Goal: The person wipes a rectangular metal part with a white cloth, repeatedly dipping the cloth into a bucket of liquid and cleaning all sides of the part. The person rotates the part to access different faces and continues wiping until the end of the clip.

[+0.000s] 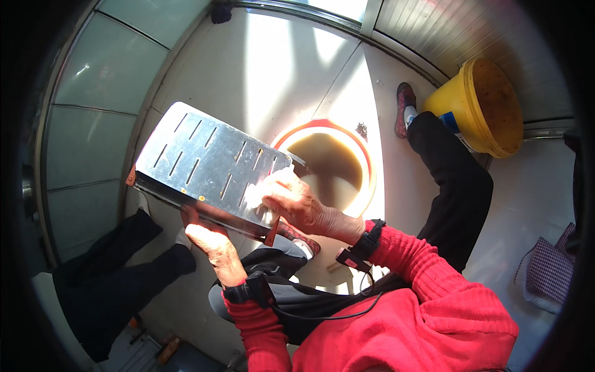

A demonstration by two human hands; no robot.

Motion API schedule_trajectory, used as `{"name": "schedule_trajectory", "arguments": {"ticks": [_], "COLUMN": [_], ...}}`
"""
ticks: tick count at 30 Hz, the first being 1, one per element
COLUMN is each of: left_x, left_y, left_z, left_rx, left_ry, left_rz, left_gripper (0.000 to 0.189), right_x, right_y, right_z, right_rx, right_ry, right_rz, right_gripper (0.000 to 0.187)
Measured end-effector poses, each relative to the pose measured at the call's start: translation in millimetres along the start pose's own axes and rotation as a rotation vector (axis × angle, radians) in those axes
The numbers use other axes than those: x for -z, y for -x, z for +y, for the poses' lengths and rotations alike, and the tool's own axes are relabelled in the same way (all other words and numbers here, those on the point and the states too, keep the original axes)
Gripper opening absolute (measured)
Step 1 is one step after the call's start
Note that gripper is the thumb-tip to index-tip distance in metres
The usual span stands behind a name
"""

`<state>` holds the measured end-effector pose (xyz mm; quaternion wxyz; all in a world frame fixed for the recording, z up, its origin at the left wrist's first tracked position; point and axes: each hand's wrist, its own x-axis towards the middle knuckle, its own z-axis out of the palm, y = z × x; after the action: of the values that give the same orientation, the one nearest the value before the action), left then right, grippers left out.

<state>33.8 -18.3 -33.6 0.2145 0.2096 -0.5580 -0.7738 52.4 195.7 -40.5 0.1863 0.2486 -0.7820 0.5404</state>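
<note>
A slotted metal housing point(204, 158), boxy with reddish-brown corner pieces and a few rust-coloured spots, is held up at a tilt before me. My left hand point(209, 239) supports it from below along its near long side. Against the slotted face, close to its right end, my right hand point(293, 197) presses a bunched whitish cloth or pad point(254, 196); glare blurs its shape. Just beyond the housing's right end stands a round basin with a red and white rim point(371, 179), holding murky brownish water point(332, 156).
A yellow bucket point(448, 100) stands by the ribbed wall at the upper right. Another person's dark-trousered legs point(125, 279) are at the lower left. A checked cloth bag point(548, 269) lies at the right. Glazed panels point(111, 65) line the left side.
</note>
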Motion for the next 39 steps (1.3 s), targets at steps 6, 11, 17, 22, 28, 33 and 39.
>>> {"name": "schedule_trajectory", "arguments": {"ticks": [6,11,17,22,28,33,39], "left_x": [6,4,-7,-10,-14,-25,-21], "left_y": [0,-2,8,4,8,16,18], "left_z": [1,7,11,5,10,11,9], "left_rx": [0.01,0.13,0.129,0.119,0.122,0.133,0.076], "left_ry": [0.041,0.209,0.172,0.135,0.147,0.094,-0.016], "left_rz": [-0.109,-0.248,-0.29,-0.322,-0.365,-0.41,-0.491], "left_gripper": [0.035,0.043,0.034,0.037,0.029,0.025,0.031], "right_x": [9,1,-5,-9,-1,2,7], "right_y": [-12,-26,-59,-79,-85,-96,-111], "right_z": [82,67,60,66,43,43,74], "right_rx": [-0.211,-0.255,-0.492,-0.267,0.055,-0.242,-0.556], "right_ry": [0.215,0.064,-0.087,0.007,0.123,-0.15,-0.525], "right_rz": [0.205,0.339,0.388,0.51,0.435,0.447,0.664], "right_gripper": [0.01,0.013,0.012,0.012,0.016,0.023,0.012]}}
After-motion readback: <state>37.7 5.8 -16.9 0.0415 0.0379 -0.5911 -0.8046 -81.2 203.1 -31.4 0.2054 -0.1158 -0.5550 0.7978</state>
